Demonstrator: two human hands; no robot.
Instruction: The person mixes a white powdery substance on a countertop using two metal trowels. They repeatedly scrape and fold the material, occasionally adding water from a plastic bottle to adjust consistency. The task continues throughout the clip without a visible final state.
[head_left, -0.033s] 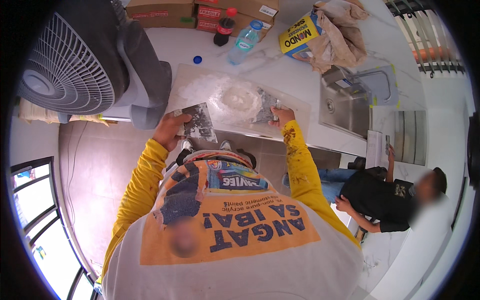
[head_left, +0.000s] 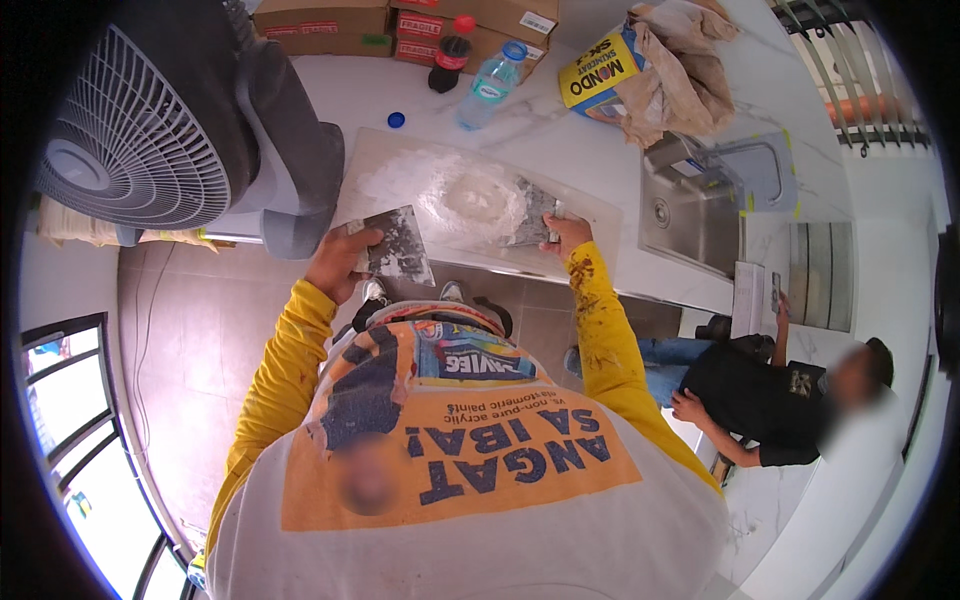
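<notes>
My left hand [head_left: 338, 264] is closed around a wide putty knife [head_left: 400, 243]. White smears cover its dark, square blade, which I hold over the counter's near edge. In my right hand [head_left: 568, 237] is a second putty knife [head_left: 530, 210]. Its blade lies at the right side of a ring-shaped mound of white powder [head_left: 440, 205], with a paler hollow in the middle. The mound sits on a flat, glossy board [head_left: 592, 212] on the counter, and more powder is scattered over the board's left part.
A large grey fan [head_left: 130, 130] stands at the left. Behind the board are a water bottle [head_left: 488, 90], a cola bottle [head_left: 450, 62], a blue cap [head_left: 396, 120], cardboard boxes [head_left: 320, 42] and a powder bag [head_left: 670, 80]. To the right are a sink [head_left: 690, 225] and a person [head_left: 755, 395] holding a phone.
</notes>
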